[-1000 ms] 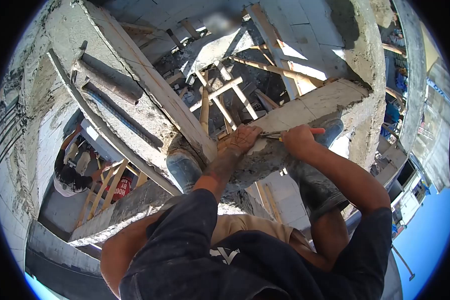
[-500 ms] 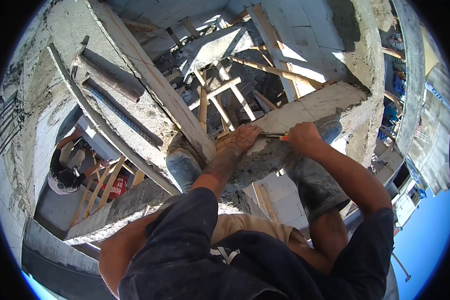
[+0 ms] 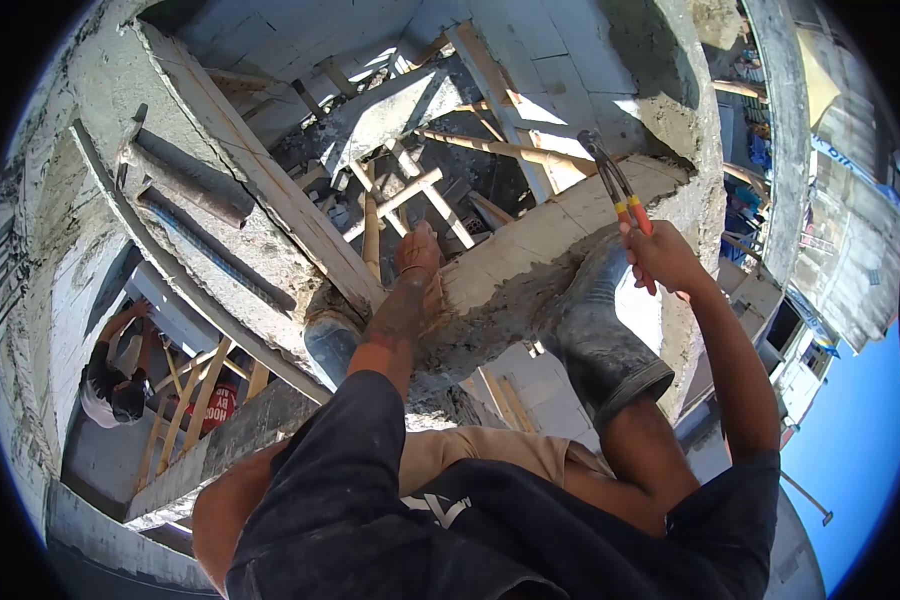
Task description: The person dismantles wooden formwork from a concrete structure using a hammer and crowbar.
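Note:
My right hand [image 3: 667, 258] is closed around the orange and yellow handles of long pincers [image 3: 615, 182], whose dark head points up and away above the wall edge. My left hand [image 3: 419, 250] rests at the near-left end of a concrete beam [image 3: 520, 240], by a wooden board; its fingers are foreshortened, and whether they grip anything is unclear. Dark rubber boots are on my feet, the right boot [image 3: 595, 330] against the beam and the left boot [image 3: 332, 345] beside the long formwork board.
A hammer [image 3: 185, 187] and a blue ribbed bar [image 3: 215, 248] lie on the concrete ledge at left. Below left, a co-worker [image 3: 125, 390] bends near timber props. Wooden braces [image 3: 410, 190] cross the deep opening ahead. Another tool [image 3: 808, 500] shows at lower right.
My right hand has lifted the pincers up and right, away from the beam and my left hand. My left hand has moved left. The whole view has shifted slightly.

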The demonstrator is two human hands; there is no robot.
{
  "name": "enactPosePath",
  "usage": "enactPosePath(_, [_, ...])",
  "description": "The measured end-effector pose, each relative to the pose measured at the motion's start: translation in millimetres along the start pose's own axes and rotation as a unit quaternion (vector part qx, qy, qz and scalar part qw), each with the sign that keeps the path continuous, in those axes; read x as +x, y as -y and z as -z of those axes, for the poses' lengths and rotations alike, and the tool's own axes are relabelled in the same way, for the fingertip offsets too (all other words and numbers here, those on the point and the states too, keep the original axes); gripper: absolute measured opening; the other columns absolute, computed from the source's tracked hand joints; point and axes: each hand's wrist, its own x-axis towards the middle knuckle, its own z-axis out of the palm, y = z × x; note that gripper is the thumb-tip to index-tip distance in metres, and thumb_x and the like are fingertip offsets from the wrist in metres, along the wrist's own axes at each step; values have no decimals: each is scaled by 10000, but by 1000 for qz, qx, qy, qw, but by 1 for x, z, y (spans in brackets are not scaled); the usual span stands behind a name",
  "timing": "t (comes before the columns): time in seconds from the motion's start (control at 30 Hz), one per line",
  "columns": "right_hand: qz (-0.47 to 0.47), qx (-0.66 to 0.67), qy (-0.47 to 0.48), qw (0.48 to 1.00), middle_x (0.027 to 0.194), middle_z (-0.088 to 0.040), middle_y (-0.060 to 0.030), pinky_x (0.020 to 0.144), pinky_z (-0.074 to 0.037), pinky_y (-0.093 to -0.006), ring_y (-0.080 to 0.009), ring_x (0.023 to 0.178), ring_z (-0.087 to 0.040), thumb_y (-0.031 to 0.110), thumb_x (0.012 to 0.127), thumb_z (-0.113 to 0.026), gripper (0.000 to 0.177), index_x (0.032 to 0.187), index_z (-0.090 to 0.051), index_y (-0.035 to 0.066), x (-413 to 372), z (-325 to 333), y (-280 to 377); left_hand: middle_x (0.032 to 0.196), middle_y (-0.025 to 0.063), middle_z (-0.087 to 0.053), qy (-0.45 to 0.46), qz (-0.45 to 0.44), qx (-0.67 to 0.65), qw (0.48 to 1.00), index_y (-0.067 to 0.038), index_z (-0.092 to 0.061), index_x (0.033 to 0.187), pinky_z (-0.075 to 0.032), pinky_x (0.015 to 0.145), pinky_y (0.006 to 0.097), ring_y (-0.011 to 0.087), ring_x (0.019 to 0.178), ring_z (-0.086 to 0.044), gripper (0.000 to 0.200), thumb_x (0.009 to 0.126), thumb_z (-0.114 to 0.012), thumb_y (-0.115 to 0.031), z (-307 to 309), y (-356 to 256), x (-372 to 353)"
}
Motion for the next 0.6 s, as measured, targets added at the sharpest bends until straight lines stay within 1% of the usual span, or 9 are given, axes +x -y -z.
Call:
enactPosePath(0.07, [68, 31, -63, 995, 617, -528, -49, 470, -476, -281, -137, 500, -550, 231, 881, -490, 282, 833, -539, -42, 0, 14, -10, 842, 170, -613, 6, 16, 34, 999, -67, -558, 927, -441, 710, 455, 356, 803, -583, 224, 831, -498, -261, 5, -12, 12])
enactPosePath(0.13, [77, 59, -74, 992, 651, -540, -57, 501, -480, -274, -136, 529, -558, 221, 883, -492, 267, 876, -531, -44, 2, 21, -25, 934, 149, -607, 31, -99, 50, 993, -66, -571, 978, -449, 761, 433, 328, 886, -573, 253, 795, -510, -231, 5, -35, 20])
enactPosePath(0.2, [74, 90, -66, 991, 724, -560, -85, 559, -487, -272, -149, 588, -577, 220, 887, -511, 279, 962, -518, -48, 10, 29, -42, 953, 151, -611, -31, -193, -7, 981, -75, -584, 1042, -440, 838, 416, 347, 923, -562, 313, 771, -540, -224, 1, -73, 19])
enactPosePath(0.3, [35, 167, -17, 985, 719, -562, -73, 562, -480, -273, -145, 598, -582, 296, 893, -522, 351, 983, -527, -44, 22, 39, -67, 1040, 123, -603, 13, -325, -57, 944, -89, -577, 1084, -430, 880, 387, 320, 971, -555, 318, 787, -500, -172, -35, -123, 21])
enactPosePath(0.33, [30, 163, -19, 986, 730, -565, -76, 575, -487, -285, -151, 607, -586, 303, 888, -534, 358, 998, -527, -38, 22, 39, -70, 1061, 110, -602, 23, -370, -59, 927, -97, -577, 1092, -429, 885, 380, 309, 989, -553, 312, 801, -474, -143, -54, -135, 27])
enactPosePath(0.37, [28, 167, -19, 985, 730, -565, -76, 575, -487, -285, -151, 607, -586, 303, 888, -534, 358, 998, -527, -38, 23, 42, -75, 1061, 110, -602, 27, -371, -56, 927, -97, -577, 1092, -429, 885, 380, 309, 989, -553, 312, 801, -474, -143, -67, -146, 33])
enactPosePath(0.43, [31, 152, -9, 988, 744, -569, -77, 590, -496, -290, -153, 626, -592, 308, 886, -537, 359, 1003, -528, -32, 25, 47, -85, 1089, 87, -598, 54, -463, -31, 884, -106, -582, 1092, -433, 887, 370, 282, 1014, -551, 308, 822, -435, -109, -83, -166, 41])
enactPosePath(0.5, [15, 142, -9, 990, 768, -580, -88, 605, -502, -290, -157, 654, -604, 291, 894, -522, 343, 1015, -525, -30, 24, 57, -85, 1088, 74, -602, 88, -458, -4, 885, -110, -593, 1072, -444, 876, 357, 263, 1003, -564, 290, 828, -437, -114, -89, -180, 46])
enactPosePath(0.6, [42, 13, -10, 999, 811, -601, -106, 635, -502, -289, -163, 685, -617, 224, 906, -479, 294, 1008, -512, -50, 21, 70, -87, 1083, 82, -604, 156, -452, -14, 878, -107, -601, 1052, -457, 857, 352, 269, 979, -576, 268, 829, -454, -127, -99, -173, 58])
